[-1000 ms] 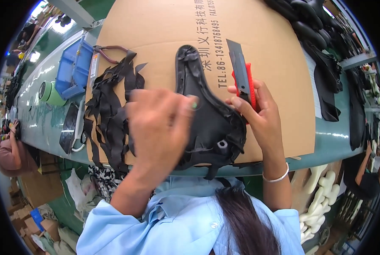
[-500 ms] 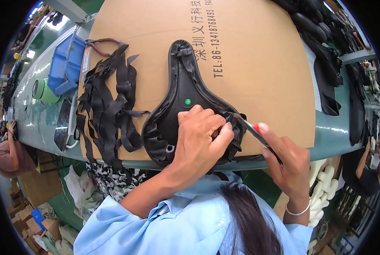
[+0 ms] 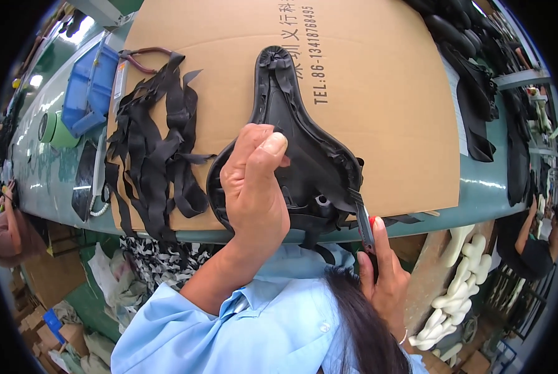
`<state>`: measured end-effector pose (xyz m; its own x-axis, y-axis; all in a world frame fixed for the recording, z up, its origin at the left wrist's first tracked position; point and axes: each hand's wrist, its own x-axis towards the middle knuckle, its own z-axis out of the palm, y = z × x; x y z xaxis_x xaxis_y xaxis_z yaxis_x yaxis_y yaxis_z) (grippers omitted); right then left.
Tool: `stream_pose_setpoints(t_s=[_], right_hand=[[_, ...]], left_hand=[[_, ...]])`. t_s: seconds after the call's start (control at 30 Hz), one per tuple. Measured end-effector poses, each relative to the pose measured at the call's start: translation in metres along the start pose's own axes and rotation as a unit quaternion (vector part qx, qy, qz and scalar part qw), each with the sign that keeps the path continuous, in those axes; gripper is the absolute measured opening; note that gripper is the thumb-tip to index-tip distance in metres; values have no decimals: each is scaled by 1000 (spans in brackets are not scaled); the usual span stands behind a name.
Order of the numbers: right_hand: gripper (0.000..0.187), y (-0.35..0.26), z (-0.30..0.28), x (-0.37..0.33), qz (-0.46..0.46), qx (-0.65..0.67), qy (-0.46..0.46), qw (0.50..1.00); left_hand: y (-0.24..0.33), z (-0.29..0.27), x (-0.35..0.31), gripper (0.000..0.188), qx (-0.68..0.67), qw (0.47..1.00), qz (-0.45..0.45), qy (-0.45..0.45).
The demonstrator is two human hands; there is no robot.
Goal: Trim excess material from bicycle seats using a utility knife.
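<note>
A black bicycle saddle (image 3: 307,143) lies upside down, nose pointing away from me, its cover folded over the rim. My left hand (image 3: 254,181) is closed in a fist above the saddle's middle, thumb on top. A bit of black shows by the thumb, but what the fingers grip is hidden. In my right hand (image 3: 385,274) is a utility knife (image 3: 366,230) with a red part, its blade against the saddle's rear right edge. A loose black strip (image 3: 316,234) hangs at the saddle's back edge.
Brown cardboard (image 3: 403,137) covers the table under the saddle. To the left lie a heap of black strips (image 3: 160,143), red-handled pliers (image 3: 145,59), a blue bin (image 3: 92,87) and a green round object (image 3: 57,129). Black pieces (image 3: 478,100) sit at the right.
My left hand has moved from the saddle's right rear up and leftward over its middle. The knife has slid nearer me along the rear edge and stands steeper.
</note>
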<state>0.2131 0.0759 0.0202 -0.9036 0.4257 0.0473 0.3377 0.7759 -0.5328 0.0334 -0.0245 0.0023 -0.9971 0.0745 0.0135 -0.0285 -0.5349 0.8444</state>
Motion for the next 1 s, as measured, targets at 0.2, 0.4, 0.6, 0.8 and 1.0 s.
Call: stream_pose_setpoints(t_s=[0.2, 0.4, 0.6, 0.8, 1.0], right_hand=[[55, 13, -11, 84, -110, -93, 29, 989], [51, 23, -10, 161, -157, 42, -56, 985], [57, 11, 14, 125, -59, 149, -51, 986], [59, -9, 23, 94, 29, 175, -38, 983], [61, -22, 10, 65, 51, 201, -73, 975]], left_hand=[[29, 3, 39, 15, 466, 820, 115, -312], [12, 28, 126, 22, 656, 553, 208, -469], [12, 42, 150, 12, 397, 821, -276, -302], [9, 47, 148, 14, -85, 936, -89, -330], [30, 46, 149, 24, -369, 831, -60, -413]])
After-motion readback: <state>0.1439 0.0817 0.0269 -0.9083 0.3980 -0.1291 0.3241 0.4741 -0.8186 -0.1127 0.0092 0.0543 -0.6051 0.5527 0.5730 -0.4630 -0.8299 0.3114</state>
